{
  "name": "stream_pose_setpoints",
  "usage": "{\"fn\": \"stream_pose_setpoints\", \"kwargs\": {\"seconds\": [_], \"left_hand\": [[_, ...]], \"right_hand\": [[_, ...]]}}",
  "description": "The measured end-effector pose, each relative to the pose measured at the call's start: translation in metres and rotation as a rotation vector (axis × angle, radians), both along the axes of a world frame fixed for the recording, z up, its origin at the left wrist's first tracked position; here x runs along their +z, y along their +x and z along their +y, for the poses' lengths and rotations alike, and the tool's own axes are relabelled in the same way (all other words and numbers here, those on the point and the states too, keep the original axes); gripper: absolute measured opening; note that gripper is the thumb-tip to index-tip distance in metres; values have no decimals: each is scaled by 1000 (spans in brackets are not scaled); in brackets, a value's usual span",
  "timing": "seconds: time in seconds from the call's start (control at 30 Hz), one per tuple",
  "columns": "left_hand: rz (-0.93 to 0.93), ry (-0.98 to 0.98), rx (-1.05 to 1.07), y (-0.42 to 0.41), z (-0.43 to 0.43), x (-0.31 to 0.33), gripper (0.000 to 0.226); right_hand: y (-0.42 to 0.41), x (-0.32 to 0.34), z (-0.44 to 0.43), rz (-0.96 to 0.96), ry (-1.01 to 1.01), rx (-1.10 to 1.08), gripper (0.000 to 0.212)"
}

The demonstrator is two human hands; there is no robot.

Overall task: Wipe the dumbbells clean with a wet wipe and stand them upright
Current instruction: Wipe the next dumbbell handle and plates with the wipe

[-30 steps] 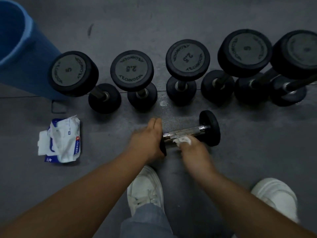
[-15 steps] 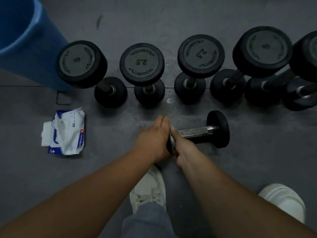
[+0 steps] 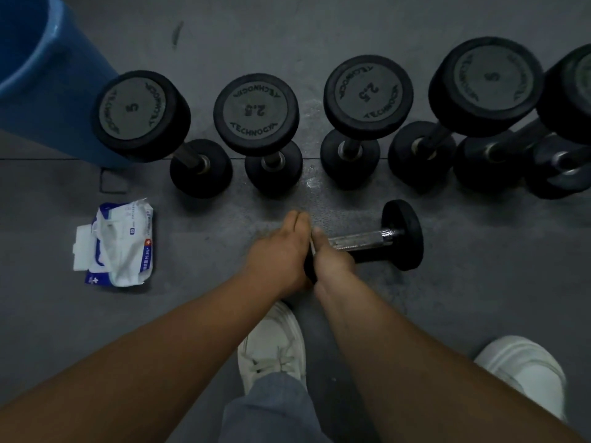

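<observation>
A small black dumbbell point(image 3: 377, 239) with a chrome handle lies on its side on the grey floor. My left hand point(image 3: 278, 254) covers its left head, fingers lying over the top. My right hand point(image 3: 331, 259) curls round the handle's left end right against that head. Only a thin white edge of the wet wipe point(image 3: 311, 247) shows between the two hands. Behind it several black dumbbells stand upright in a row, among them a 5 point(image 3: 140, 115), a 2.5 point(image 3: 256, 113), another 2.5 point(image 3: 367, 95) and a 5 point(image 3: 486, 84).
A wet-wipe pack point(image 3: 118, 244) with an open flap lies on the floor at the left. A blue bin point(image 3: 38, 68) stands at the far left behind the row. My white shoes point(image 3: 271, 346) are just under the hands.
My right hand slid left along the handle from its middle to the left end, so the wipe is now almost hidden. The view shifted slightly; the lying dumbbell stayed in place.
</observation>
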State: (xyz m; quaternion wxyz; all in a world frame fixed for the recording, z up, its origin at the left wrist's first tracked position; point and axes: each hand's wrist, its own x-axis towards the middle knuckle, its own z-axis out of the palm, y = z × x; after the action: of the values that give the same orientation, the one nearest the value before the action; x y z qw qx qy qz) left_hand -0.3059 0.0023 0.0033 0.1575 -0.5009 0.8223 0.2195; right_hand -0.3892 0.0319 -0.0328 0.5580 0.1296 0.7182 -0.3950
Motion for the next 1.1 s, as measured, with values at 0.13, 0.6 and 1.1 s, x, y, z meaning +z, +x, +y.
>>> {"fn": "stream_pose_setpoints", "kwargs": {"seconds": [0.13,0.6,1.1], "left_hand": [[-9,9,-10,1,1,-3,109],[-3,9,-14,3,-1,-4,108],[-34,47,-11,2,-6,0,120]], "right_hand": [[-9,-6,42,162,-107,336,32],[-55,14,31,1060,-621,1545,44],[-62,20,-34,787,-434,1034,7]]}}
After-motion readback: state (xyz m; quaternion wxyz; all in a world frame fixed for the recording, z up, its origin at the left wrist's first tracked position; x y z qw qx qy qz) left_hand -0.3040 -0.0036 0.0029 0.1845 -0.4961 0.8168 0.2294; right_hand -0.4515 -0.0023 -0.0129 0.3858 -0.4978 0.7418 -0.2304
